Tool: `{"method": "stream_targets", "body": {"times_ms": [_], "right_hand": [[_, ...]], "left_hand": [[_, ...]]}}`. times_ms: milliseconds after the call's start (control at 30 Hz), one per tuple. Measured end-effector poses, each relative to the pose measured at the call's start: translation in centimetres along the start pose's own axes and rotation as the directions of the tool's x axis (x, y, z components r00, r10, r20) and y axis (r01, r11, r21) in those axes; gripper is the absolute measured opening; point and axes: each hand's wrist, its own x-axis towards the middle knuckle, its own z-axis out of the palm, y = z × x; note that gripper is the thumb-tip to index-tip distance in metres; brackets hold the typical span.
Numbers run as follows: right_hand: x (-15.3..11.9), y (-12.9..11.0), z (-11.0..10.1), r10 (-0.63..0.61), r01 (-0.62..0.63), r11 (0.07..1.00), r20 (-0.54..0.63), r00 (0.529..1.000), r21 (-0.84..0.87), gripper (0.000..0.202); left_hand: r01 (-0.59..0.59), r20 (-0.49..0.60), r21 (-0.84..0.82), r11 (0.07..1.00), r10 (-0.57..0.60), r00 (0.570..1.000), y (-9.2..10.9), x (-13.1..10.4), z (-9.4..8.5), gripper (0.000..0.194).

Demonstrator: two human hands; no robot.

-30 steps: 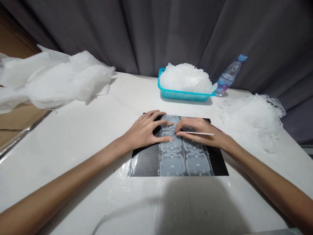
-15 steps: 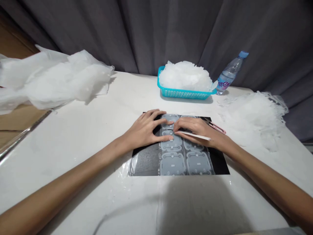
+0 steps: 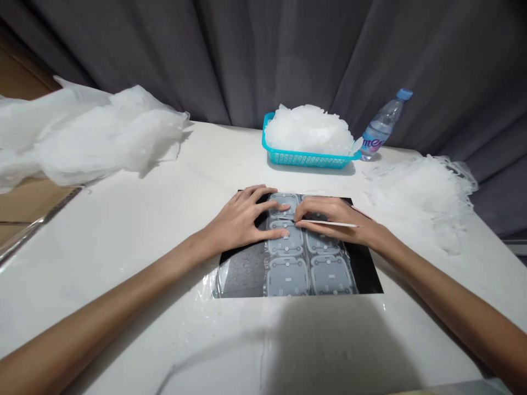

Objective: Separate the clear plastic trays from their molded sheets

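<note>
My left hand lies with spread fingers over the upper left of a dark sheet, its thumb and forefinger pressing a clear film marked with rows of grey rounded squares. In my right hand is a slim white craft knife, pinched like a pen. Its thin tip points left and lies over the film, between my left thumb and forefinger. I cannot tell how deep the tip goes. Behind my right hand, a pink-edged thing shows only a sliver.
A turquoise basket heaped with translucent white pieces stands at the back, beside a water bottle that appears tilted. Thin clear scraps are piled on the right. Crumpled white plastic sheeting lies at the left above cardboard. A grey curtain hangs behind.
The knife has turned a little, and its thin tip now shows farther left of my right fingers. My left hand holds its place on the film. The whole view has shifted slightly.
</note>
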Motion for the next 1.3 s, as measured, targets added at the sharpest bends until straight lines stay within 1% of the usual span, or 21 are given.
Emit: {"method": "stream_targets", "body": {"times_ms": [133,267,367,467,567,700,833,1000,1100,1200,1300], "right_hand": [[0.1,-0.2,0.2,-0.004,0.004,0.999,0.001,1.000,-0.037,0.014],[0.0,0.1,-0.4,0.000,0.002,0.999,0.051,0.999,-0.048,0.016],[-0.2,0.3,-1.1,0.035,-0.036,0.999,0.063,0.997,0.013,0.017],[-0.2,0.1,-1.5,0.062,-0.063,0.990,0.010,0.998,0.127,0.016],[-0.1,0.0,-1.2,0.049,-0.045,0.986,-0.025,0.998,0.159,0.015],[-0.1,0.2,-0.5,0.027,-0.027,0.995,0.004,1.000,0.100,0.015],[-0.1,0.1,-0.1,0.005,-0.005,0.999,-0.003,1.000,0.034,0.015],[0.2,-0.4,0.5,-0.055,0.056,0.992,0.005,0.998,-0.110,0.014],[0.3,-0.2,1.6,-0.124,0.116,0.963,-0.020,0.992,-0.242,0.018],[0.5,0.3,3.0,-0.183,0.143,0.909,-0.066,0.981,-0.391,0.022],[0.7,0.7,4.1,-0.178,0.130,0.896,-0.077,0.981,-0.424,0.023]], "left_hand": [[-0.003,-0.001,0.000,1.000,0.003,1.000,0.0,0.1,0.0,0.070],[-0.013,0.002,0.012,1.000,0.013,1.000,0.1,0.1,-0.1,0.070],[-0.010,0.009,0.014,1.000,0.010,1.000,0.2,0.1,-0.3,0.069],[-0.003,0.015,0.011,1.000,0.003,1.000,0.2,0.1,-0.4,0.069],[-0.004,0.013,0.009,1.000,0.003,1.000,0.1,0.1,-0.2,0.069],[-0.002,0.009,0.005,1.000,0.002,1.000,-0.2,0.1,0.0,0.070],[-0.001,0.004,0.004,1.000,0.001,1.000,-0.1,0.0,0.1,0.070],[0.004,0.002,0.001,1.000,-0.004,1.000,0.0,0.0,0.0,0.070],[0.002,-0.002,-0.005,1.000,-0.002,1.000,-0.1,-0.1,0.1,0.070],[0.003,-0.010,-0.007,1.000,-0.003,1.000,-0.1,-0.2,0.2,0.069],[0.002,-0.021,-0.013,1.000,-0.002,1.000,-0.2,-0.2,0.3,0.069]]}}
